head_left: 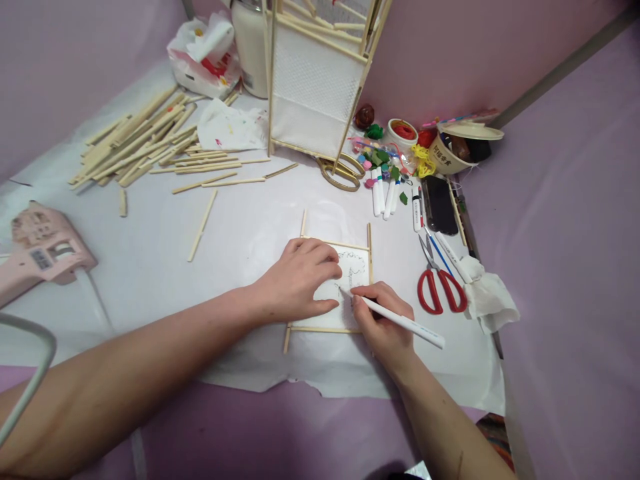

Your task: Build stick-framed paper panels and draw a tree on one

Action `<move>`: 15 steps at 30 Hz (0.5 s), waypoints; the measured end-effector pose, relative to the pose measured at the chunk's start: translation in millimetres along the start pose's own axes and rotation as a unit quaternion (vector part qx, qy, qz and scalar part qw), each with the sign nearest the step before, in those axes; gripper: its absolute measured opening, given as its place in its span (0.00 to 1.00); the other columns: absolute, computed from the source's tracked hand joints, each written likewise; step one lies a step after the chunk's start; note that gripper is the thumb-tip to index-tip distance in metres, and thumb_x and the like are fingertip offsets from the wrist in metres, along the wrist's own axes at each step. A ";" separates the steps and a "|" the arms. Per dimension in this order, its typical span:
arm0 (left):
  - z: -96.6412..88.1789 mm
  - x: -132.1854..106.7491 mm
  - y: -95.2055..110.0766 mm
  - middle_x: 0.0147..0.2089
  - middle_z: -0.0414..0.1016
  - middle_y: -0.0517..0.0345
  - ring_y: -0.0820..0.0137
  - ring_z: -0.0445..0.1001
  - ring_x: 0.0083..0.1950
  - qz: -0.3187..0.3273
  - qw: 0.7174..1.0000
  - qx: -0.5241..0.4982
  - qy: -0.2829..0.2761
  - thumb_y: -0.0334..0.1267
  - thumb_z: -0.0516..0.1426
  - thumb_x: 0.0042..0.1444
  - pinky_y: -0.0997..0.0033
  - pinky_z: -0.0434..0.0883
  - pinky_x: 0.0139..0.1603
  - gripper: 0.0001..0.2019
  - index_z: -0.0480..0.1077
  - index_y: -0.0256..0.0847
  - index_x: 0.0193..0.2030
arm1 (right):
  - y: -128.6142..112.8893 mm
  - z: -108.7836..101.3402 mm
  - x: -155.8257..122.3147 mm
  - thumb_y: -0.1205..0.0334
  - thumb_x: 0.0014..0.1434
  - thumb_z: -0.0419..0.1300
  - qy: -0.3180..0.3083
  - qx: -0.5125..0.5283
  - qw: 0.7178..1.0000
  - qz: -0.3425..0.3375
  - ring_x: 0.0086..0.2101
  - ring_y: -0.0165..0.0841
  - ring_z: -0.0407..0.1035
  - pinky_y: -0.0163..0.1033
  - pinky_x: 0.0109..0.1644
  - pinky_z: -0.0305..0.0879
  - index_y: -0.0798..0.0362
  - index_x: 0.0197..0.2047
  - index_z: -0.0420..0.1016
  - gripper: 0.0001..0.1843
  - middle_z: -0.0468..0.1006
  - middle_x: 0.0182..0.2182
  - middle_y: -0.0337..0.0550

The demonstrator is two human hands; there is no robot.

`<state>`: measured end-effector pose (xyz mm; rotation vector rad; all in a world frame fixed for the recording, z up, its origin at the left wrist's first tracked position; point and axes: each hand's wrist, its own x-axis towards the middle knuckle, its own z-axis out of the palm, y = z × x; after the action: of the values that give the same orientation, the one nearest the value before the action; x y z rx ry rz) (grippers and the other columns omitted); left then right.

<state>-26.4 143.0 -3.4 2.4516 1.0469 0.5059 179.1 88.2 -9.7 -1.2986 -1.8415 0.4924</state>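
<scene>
A white panel (327, 315) framed with thin wooden sticks lies flat on the table in front of me, with dark line drawing on its right part. My left hand (310, 273) rests on the panel's left side, fingers spread and holding nothing. In my right hand (385, 317) is a white marker pen (405, 323), gripped near its tip. The tip meets the panel close to the drawn lines, just right of my left fingers. Part of the panel is covered by both hands.
Wooden sticks (145, 137) are piled at the back left, near a pink glue gun (50, 247). A stick-framed lantern-like structure (317, 87) stands at the back. On the right lie red-handled scissors (440, 287), a phone (440, 205), markers (384, 193) and a bowl (450, 157).
</scene>
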 end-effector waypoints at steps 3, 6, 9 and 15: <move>-0.3 0.2 0.3 0.54 0.73 0.51 0.55 0.65 0.61 -0.005 1.000 -0.001 -0.004 0.44 0.63 0.56 0.50 0.56 0.61 0.14 0.73 0.43 0.47 | -0.5 -0.5 0.1 0.70 0.60 0.60 0.002 -0.002 1.000 -0.003 0.29 0.31 0.71 0.37 0.34 0.67 0.51 0.36 0.78 0.06 0.77 0.27 0.37; -0.1 0.2 0.2 0.54 0.72 0.52 0.55 0.65 0.61 -0.005 1.000 -0.002 -0.002 0.44 0.63 0.55 0.50 0.56 0.62 0.14 0.73 0.43 0.46 | -0.4 -0.2 0.0 0.70 0.60 0.60 0.011 -0.009 1.000 -0.003 0.29 0.31 0.71 0.37 0.34 0.67 0.51 0.37 0.78 0.06 0.77 0.27 0.38; 0.0 0.0 0.3 0.54 0.72 0.52 0.55 0.65 0.61 -0.005 1.000 -0.002 0.000 0.45 0.63 0.55 0.50 0.56 0.61 0.14 0.73 0.43 0.46 | 0.6 1.0 -0.5 0.70 0.60 0.60 0.017 -0.016 1.000 0.003 0.29 0.31 0.72 0.38 0.34 0.67 0.51 0.37 0.78 0.06 0.77 0.28 0.38; -1.1 0.4 1.2 0.54 0.72 0.52 0.56 0.66 0.61 -0.010 1.000 -0.006 -0.005 0.45 0.63 0.55 0.50 0.55 0.62 0.14 0.73 0.43 0.46 | 0.6 1.5 -0.8 0.70 0.60 0.60 0.023 -0.016 1.000 0.009 0.28 0.31 0.71 0.38 0.34 0.67 0.51 0.36 0.78 0.06 0.76 0.27 0.38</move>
<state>-26.0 142.7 -1.8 2.4289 1.0606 0.4906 178.4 88.0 -11.3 -1.3386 -1.8088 0.4403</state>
